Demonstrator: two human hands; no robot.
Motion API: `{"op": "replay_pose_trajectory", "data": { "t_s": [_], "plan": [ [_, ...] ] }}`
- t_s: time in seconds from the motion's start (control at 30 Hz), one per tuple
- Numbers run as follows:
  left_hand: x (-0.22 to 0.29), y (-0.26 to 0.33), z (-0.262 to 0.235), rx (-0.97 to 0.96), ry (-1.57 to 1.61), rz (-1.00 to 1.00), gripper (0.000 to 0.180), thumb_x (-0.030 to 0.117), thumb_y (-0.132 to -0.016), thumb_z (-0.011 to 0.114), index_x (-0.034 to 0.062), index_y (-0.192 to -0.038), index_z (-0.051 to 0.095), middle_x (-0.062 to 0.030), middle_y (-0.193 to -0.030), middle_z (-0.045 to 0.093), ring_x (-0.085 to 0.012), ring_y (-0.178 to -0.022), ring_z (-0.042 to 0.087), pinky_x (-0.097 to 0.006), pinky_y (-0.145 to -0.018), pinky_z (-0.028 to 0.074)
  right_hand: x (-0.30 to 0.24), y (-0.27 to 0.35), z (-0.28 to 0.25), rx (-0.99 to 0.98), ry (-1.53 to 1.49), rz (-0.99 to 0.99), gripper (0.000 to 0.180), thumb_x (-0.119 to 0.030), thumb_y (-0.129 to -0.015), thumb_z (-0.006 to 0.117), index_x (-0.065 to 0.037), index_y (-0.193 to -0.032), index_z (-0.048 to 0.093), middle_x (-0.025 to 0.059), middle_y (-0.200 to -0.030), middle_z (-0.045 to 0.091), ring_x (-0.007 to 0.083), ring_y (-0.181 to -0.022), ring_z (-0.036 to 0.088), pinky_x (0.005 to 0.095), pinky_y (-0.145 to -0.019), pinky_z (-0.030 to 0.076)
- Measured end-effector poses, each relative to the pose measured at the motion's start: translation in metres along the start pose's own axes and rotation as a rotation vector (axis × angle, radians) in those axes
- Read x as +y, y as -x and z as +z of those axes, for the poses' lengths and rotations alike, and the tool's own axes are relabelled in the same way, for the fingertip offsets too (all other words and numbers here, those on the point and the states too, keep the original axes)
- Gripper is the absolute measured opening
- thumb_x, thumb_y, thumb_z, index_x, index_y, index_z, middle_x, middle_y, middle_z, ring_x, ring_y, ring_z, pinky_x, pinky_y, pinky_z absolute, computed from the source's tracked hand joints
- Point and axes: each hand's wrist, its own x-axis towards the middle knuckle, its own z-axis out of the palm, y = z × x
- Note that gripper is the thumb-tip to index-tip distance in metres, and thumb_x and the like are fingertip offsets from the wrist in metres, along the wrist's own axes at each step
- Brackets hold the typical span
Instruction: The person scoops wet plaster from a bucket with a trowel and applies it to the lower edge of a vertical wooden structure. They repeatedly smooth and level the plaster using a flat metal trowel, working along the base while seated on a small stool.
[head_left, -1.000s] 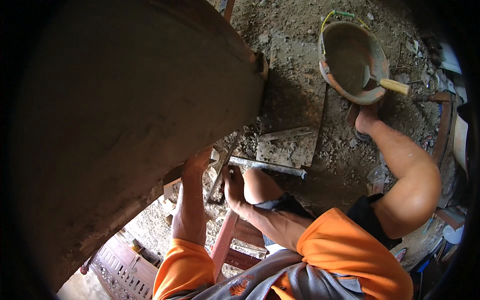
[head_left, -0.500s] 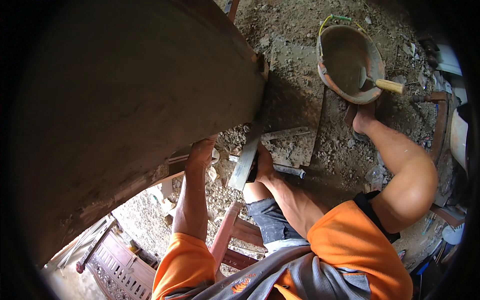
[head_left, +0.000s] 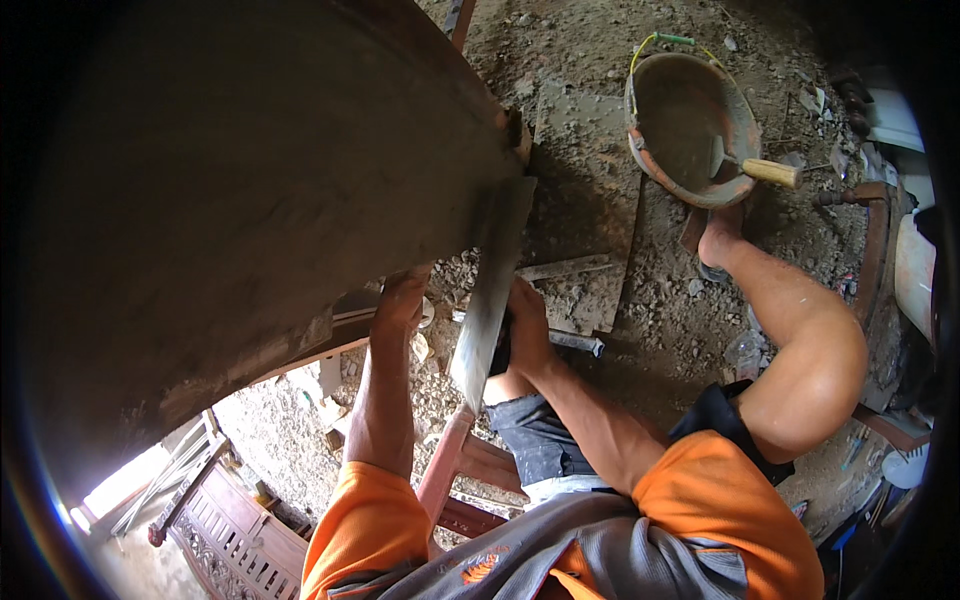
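Observation:
A large dark, smooth plastered surface point(head_left: 250, 180) fills the upper left. Close to its lower edge is my left hand point(head_left: 403, 298), its fingers hidden behind that edge. My right hand point(head_left: 529, 325) is closed round the dark handle of a long plastering trowel point(head_left: 487, 310). The trowel's flat metal blade slants from the surface's right edge down toward me; its upper part overlaps that edge in view, and whether it touches cannot be made out. Beyond my right hand, a flat strip point(head_left: 565, 267) lies on a mortar-spattered board point(head_left: 585, 215).
At the upper right stands a mortar bucket point(head_left: 745, 125), with a wooden-handled trowel point(head_left: 770, 173) resting in it beside my foot. A reddish wooden frame point(head_left: 447, 465) is below my hands. Carved wooden furniture point(head_left: 235, 530) stands lower left. Rubble covers the ground point(head_left: 670, 310).
My right hand and the trowel have shifted slightly left, and the blade's lower end sits nearer my body. My left hand stays at the surface's edge. The view has moved a little.

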Motion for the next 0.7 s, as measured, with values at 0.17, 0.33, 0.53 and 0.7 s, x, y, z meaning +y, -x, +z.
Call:
{"op": "replay_pose_trajectory", "data": {
  "t_s": [0.17, 0.33, 0.53, 0.7],
  "plan": [
    [-0.003, -0.003, 0.002, -0.050, 0.046, 0.195, 0.056, 0.044, -0.101, 0.070, 0.0146, -0.146, 0.055, -0.0047, -0.144, 0.062, -0.0234, -0.135, 0.054, -0.052, -0.112, 0.035, -0.009, -0.024, 0.024, 0.195, 0.465, -0.209, 0.028, -0.031, -0.106, 0.065, -0.004, -0.100, 0.069, -0.0028, -0.078, 0.061, 0.0059, -0.070, 0.051, 0.0274, -0.061, 0.042],
    [-0.002, 0.000, -0.003, -0.051, -0.027, 0.037, 0.057, 0.043, -0.102, 0.070, 0.0158, -0.148, 0.053, -0.0060, -0.149, 0.057, -0.0245, -0.139, 0.051, -0.053, -0.115, 0.033, 0.006, 0.007, 0.010, 0.061, 0.496, -0.267, 0.033, -0.037, -0.106, 0.064, -0.005, -0.103, 0.070, -0.0021, -0.074, 0.062, 0.0044, -0.063, 0.049, 0.0258, -0.055, 0.041],
    [0.006, 0.005, 0.009, -0.049, 0.078, 0.143, 0.077, 0.053, -0.093, 0.077, 0.0161, -0.153, 0.046, -0.0076, -0.153, 0.053, -0.0272, -0.145, 0.045, -0.054, -0.117, 0.030, -0.004, -0.067, -0.035, 0.240, 0.106, 0.127, 0.031, -0.042, -0.106, 0.062, -0.014, -0.095, 0.062, -0.0060, -0.062, 0.047, 0.0062, -0.044, 0.042, 0.0252, -0.038, 0.032],
    [0.006, 0.003, 0.008, -0.038, 0.077, 0.155, 0.081, 0.054, -0.091, 0.079, 0.0162, -0.154, 0.045, -0.0073, -0.153, 0.052, -0.0276, -0.146, 0.044, -0.053, -0.116, 0.031, -0.014, -0.062, -0.022, 0.074, 0.078, 0.085, 0.031, -0.042, -0.106, 0.062, -0.014, -0.093, 0.062, -0.0064, -0.062, 0.046, 0.0057, -0.044, 0.040, 0.0257, -0.038, 0.032]
  ]
}}
